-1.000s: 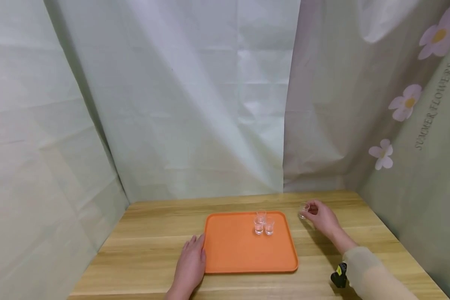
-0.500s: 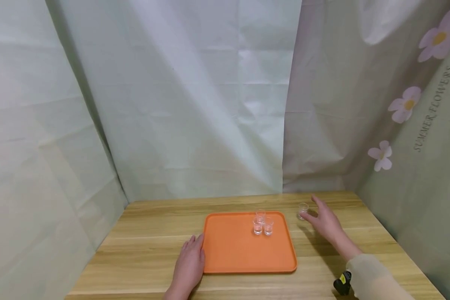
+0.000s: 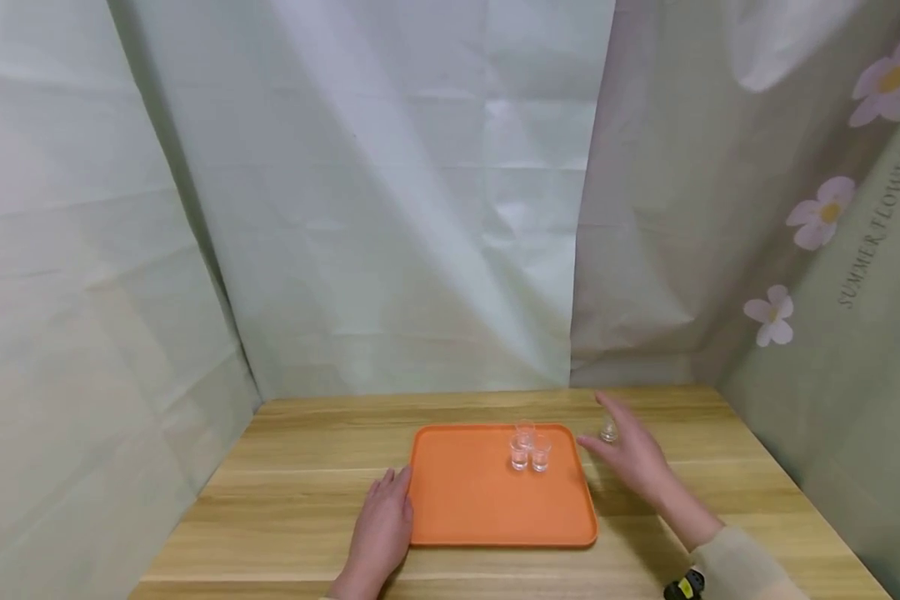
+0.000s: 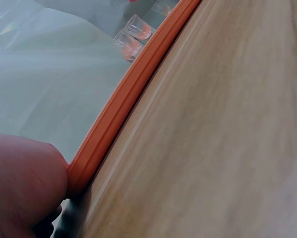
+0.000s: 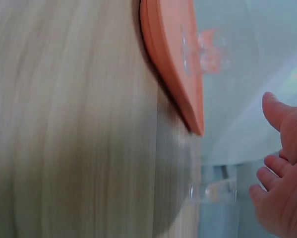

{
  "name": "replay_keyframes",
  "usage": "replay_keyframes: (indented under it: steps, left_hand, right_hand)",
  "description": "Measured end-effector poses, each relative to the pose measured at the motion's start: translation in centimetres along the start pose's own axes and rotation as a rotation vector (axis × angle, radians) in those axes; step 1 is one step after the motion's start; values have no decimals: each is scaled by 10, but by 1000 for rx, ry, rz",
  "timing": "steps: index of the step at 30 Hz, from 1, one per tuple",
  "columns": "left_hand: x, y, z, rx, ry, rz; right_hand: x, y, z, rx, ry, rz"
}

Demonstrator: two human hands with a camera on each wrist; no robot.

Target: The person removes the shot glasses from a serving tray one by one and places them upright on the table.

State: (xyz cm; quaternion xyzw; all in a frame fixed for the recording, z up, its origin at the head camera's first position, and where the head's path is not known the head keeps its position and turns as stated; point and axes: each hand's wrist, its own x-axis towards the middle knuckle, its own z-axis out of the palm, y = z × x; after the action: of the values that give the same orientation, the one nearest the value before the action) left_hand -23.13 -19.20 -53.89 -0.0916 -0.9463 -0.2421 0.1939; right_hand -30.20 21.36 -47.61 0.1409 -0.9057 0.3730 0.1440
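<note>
An orange tray [image 3: 495, 508] lies on the wooden table, with three small clear glasses [image 3: 520, 454] standing together near its back right corner. My left hand [image 3: 379, 529] rests along the tray's left edge, fingers fairly straight; the left wrist view shows part of the hand [image 4: 27, 183] against the tray's rim [image 4: 113, 109]. Just right of the tray, my right hand [image 3: 633, 454] is raised with thumb and fingers spread, holding nothing. Behind it, partly hidden, a single glass [image 3: 609, 431] stands on the table; in the right wrist view this glass [image 5: 220, 191] is beside the fingers [image 5: 269, 178].
Pale cloth [image 3: 420, 208] hangs behind and at both sides of the wooden table [image 3: 300, 475], with printed flowers and lettering on the right. A black and yellow item [image 3: 686, 586] is at the right wrist.
My right hand has released the single glass and moved left toward the tray, its fingers spreading. The glass stays on the table. My left hand keeps its place at the tray.
</note>
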Motion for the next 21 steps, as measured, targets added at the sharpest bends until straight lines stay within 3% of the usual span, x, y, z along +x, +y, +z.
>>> replay_keyframes:
  steps: [9,21]
  left_hand:
    - [1,3,2,11,13,6]
    - [1,3,-1,-6,-5,-20]
  right_hand:
    - [-3,-17,17,101,-140,22]
    - [-1,-22,41,248,-173,95]
